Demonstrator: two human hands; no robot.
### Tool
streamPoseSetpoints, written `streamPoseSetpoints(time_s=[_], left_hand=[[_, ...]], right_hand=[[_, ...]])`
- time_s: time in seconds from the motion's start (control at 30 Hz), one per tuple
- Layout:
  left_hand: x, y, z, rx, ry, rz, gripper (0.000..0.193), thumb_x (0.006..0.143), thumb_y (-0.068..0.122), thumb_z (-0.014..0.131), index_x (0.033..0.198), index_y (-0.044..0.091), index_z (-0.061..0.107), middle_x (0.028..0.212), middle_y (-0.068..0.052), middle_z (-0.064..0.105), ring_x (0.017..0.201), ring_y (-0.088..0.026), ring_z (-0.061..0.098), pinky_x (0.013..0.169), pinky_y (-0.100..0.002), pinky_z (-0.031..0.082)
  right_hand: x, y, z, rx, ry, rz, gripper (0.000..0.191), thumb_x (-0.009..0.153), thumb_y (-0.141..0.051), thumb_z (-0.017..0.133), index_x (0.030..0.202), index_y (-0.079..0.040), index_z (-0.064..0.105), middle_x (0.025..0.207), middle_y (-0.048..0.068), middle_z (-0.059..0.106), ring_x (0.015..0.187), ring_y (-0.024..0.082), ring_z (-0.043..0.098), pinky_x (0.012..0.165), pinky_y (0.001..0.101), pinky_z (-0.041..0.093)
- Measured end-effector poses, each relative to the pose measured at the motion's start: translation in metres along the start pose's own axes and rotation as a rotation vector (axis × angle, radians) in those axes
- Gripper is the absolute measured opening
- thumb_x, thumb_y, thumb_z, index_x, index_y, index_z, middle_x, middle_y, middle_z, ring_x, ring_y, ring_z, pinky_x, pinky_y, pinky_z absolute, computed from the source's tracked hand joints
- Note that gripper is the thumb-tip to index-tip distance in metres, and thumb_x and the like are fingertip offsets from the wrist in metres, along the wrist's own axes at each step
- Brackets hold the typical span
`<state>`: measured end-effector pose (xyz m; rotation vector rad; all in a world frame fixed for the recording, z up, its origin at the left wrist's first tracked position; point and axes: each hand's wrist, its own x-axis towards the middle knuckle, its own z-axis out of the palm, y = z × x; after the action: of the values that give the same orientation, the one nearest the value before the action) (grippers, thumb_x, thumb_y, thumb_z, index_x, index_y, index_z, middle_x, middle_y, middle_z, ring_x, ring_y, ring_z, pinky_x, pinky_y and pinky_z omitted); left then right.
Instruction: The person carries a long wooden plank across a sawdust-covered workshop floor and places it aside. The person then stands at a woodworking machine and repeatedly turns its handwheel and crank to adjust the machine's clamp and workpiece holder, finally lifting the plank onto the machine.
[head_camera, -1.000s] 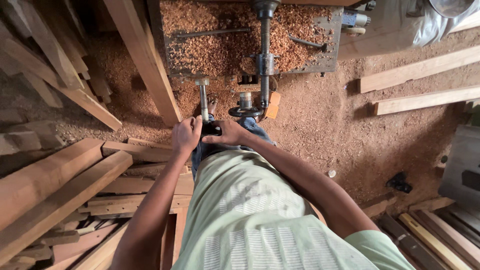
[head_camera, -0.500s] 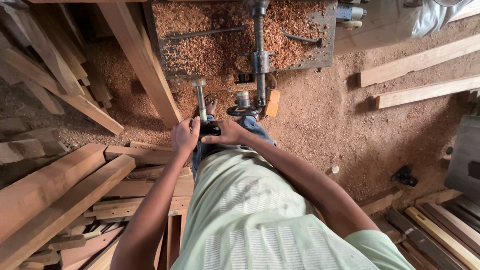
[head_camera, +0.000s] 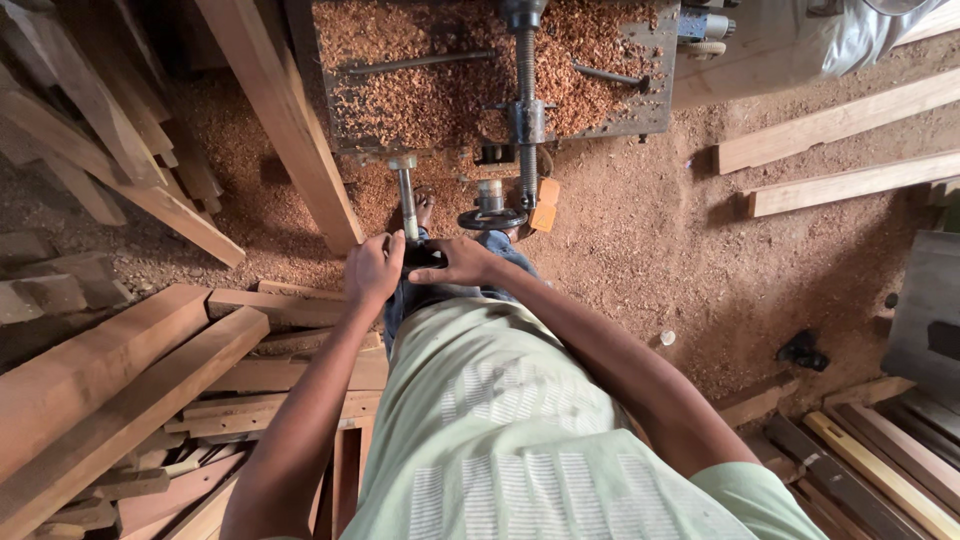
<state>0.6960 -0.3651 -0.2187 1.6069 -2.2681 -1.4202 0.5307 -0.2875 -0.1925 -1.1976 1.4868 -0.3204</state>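
Looking straight down my own chest: both my hands meet on a small dark handle (head_camera: 424, 257) at the near end of a steel rod (head_camera: 406, 200) that runs out from the machine bed (head_camera: 330, 100). My left hand (head_camera: 372, 270) is curled over the handle's left side, fingers bent, thumb toward the rod. My right hand (head_camera: 462, 262) closes on it from the right, fingers wrapped over the top. How tight either grip is, I cannot tell; the handle is mostly hidden between them.

Just beside my right hand sits a round dark handwheel (head_camera: 491, 216) at the foot of a threaded screw (head_camera: 526, 110) running up the middle of the bed. The bed is heaped with reddish shavings (head_camera: 430, 90). A small orange rectangular tag (head_camera: 546, 205) sits right of the handwheel, tilted; nothing legible on it.

A long plank (head_camera: 285, 120) leans along the bed's left edge. Stacked timbers (head_camera: 110, 370) lie at my left, two pale boards (head_camera: 840, 150) on the sawdust floor (head_camera: 650, 270) at the right. A small black object (head_camera: 802, 350) rests on the floor, well apart from me.
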Motion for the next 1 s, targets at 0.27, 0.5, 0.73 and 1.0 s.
streamPoseSetpoints(time_s=[0.27,0.5,0.73,1.0], left_hand=[[0.0,-0.001,-0.001,0.015,0.022,-0.002,0.046,0.1,0.046,0.054,0.083,0.007,0.069,0.074,-0.021,0.068,0.077,-0.046,0.067,0.067,-0.055,0.051],[-0.001,0.004,-0.004,-0.031,0.012,0.025,0.047,0.1,0.045,0.053,0.08,0.006,0.068,0.072,-0.02,0.068,0.072,-0.043,0.069,0.066,-0.052,0.051],[0.009,-0.003,-0.006,-0.187,-0.025,0.081,0.045,0.1,0.043,0.056,0.085,0.003,0.07,0.077,-0.019,0.069,0.075,-0.037,0.067,0.07,-0.047,0.049],[0.019,-0.009,-0.003,-0.479,-0.172,0.134,0.046,0.1,0.036,0.055,0.073,0.0,0.06,0.067,-0.009,0.056,0.068,-0.02,0.056,0.066,-0.036,0.043]], right_hand=[[-0.002,-0.002,-0.001,0.016,-0.022,0.021,0.092,0.08,-0.079,0.061,0.132,-0.003,0.064,0.105,0.021,0.076,0.1,0.034,0.074,0.091,0.0431,0.055],[-0.003,0.003,-0.005,0.048,-0.078,0.034,0.09,0.081,-0.08,0.059,0.132,-0.005,0.065,0.108,0.019,0.077,0.101,0.032,0.075,0.09,0.0439,0.055],[-0.003,-0.003,0.009,-0.278,0.02,0.158,0.1,0.081,-0.089,0.048,0.112,0.004,0.07,0.093,0.029,0.073,0.093,0.044,0.072,0.086,0.0521,0.055],[-0.002,-0.011,0.019,-0.303,0.112,0.234,0.104,0.076,-0.092,0.047,0.092,0.009,0.07,0.079,0.03,0.071,0.083,0.044,0.074,0.08,0.0512,0.058]])
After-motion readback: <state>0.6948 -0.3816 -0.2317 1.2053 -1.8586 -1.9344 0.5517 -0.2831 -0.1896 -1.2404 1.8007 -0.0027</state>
